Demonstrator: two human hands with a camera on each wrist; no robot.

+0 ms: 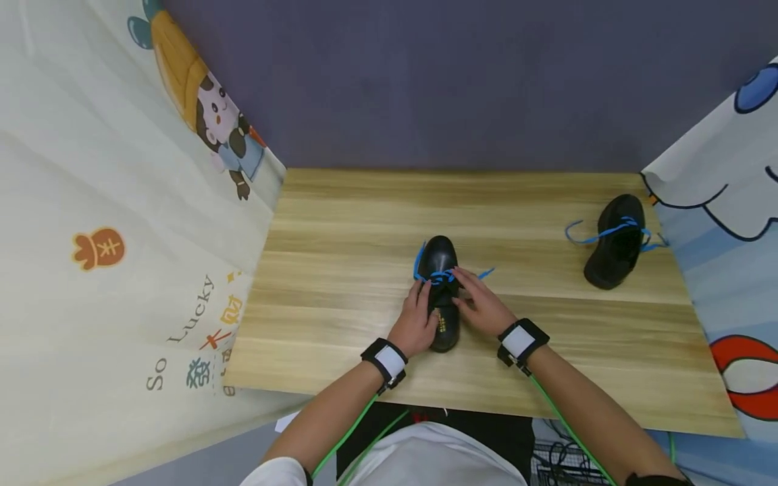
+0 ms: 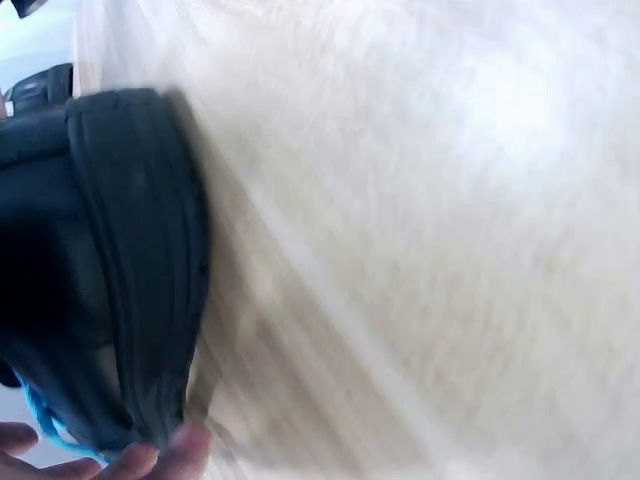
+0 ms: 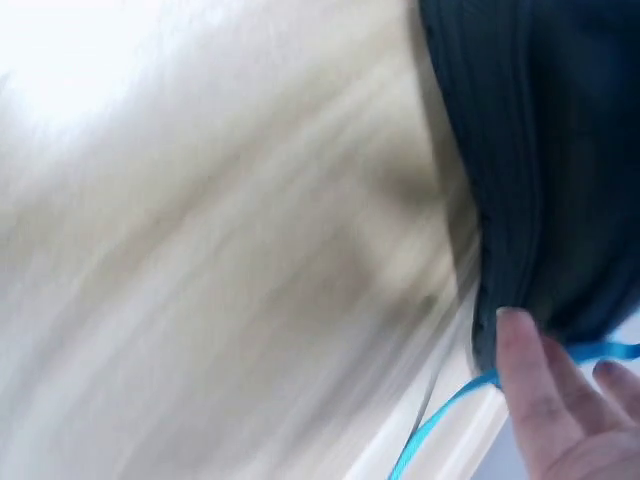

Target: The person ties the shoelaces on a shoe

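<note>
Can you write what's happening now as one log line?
left hand: on black shoe | right hand: at blue lace | second shoe: apart

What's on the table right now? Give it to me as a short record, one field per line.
surface: wooden table
near shoe: black shoe at the middle, toe pointing away
laces: blue lace crossing its top, loose ends out to both sides
left hand: left hand against the shoe's left side, fingers at the lace
right hand: right hand on the shoe's right side, fingers at the lace
second shoe: other black shoe far right, untouched, blue lace loose
surroundings: cartoon-print cloths on both sides
</note>
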